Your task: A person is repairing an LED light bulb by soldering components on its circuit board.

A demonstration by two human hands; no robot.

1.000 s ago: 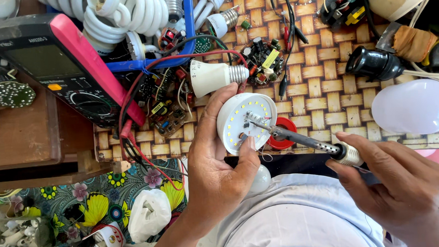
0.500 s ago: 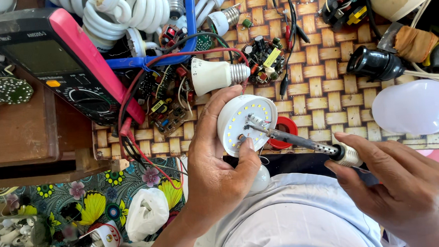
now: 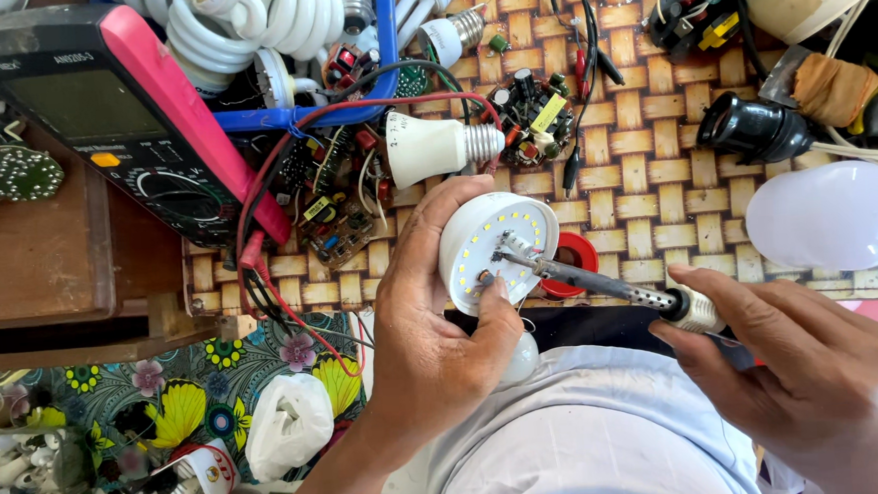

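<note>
1. The left hand (image 3: 433,327) is closed around an opened LED bulb (image 3: 494,242), fingers curled behind the white housing and the thumb pressed on the rim of the round LED board, which faces up just above the person's lap at the near edge of the bench (image 3: 647,196)
2. The right hand (image 3: 816,378) is gripped round the handle of a soldering iron (image 3: 601,281); its metal tip touches the LED board near the middle
3. The bulb looks light and stiff, a thin plastic shell that I would guess cracks if squeezed; the rim and the body behind it seem the safe places to hold, well off the small yellow chips and the solder points
4. The iron is a slim, rigid tool, probably hot along the metal shaft, so only the handle end is fit to take hold of
5. Counted near the hands: one bulb in hand, one iron, one white bulb body with a screw base (image 3: 439,145) lying on the woven mat, one frosted dome cover (image 3: 830,216) to the right, one red ring-shaped part (image 3: 572,258) just behind the held bulb, one black lamp socket (image 3: 753,128)
6. Further off: one multimeter (image 3: 102,114) with a pink edge, two loose bare circuit boards that I can make out, and a heap of spiral lamps too tangled to count
</note>
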